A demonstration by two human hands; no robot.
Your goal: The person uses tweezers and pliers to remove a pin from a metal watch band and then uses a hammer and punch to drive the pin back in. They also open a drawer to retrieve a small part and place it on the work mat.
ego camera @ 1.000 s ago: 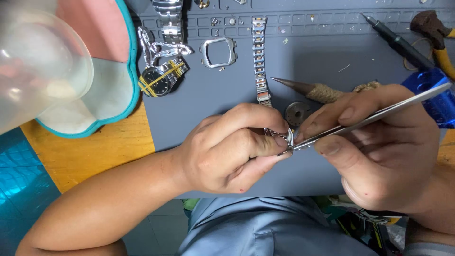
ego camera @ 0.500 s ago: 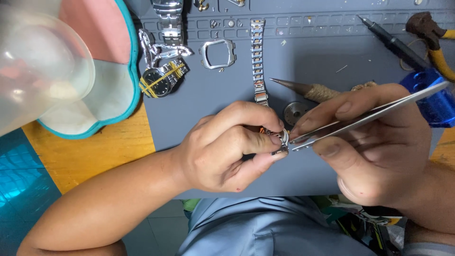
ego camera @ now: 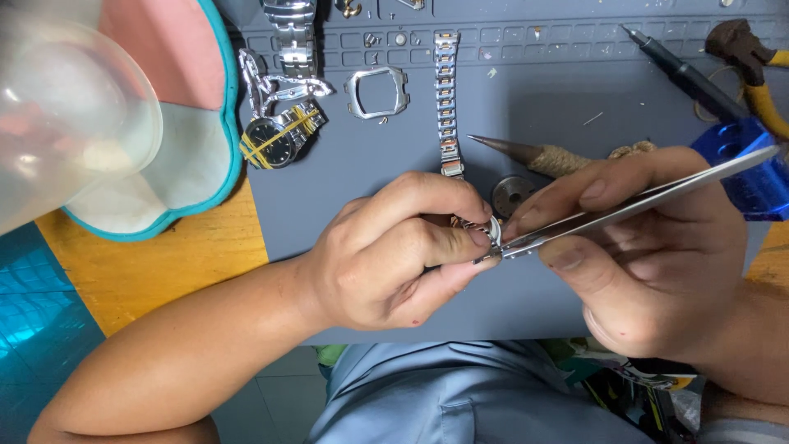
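We hold a small metal watch part pinched between the thumb and the fingers of our left hand, just above the grey work mat that covers the bench. Our right hand is closed around a pair of steel tweezers, gripped between thumb and forefinger, and their tips touch the watch part at the fingertips of the left hand. Just beyond the two hands lie a round metal disc and a pointed tool with a cord-wrapped handle. Beyond the left hand a loose bracelet strip lies straight on the mat, with an empty watch bezel beside it and a dark-dialled watch further to the left. Beyond the right hand we see a blue holder, a black screwdriver and pliers with yellow handles.
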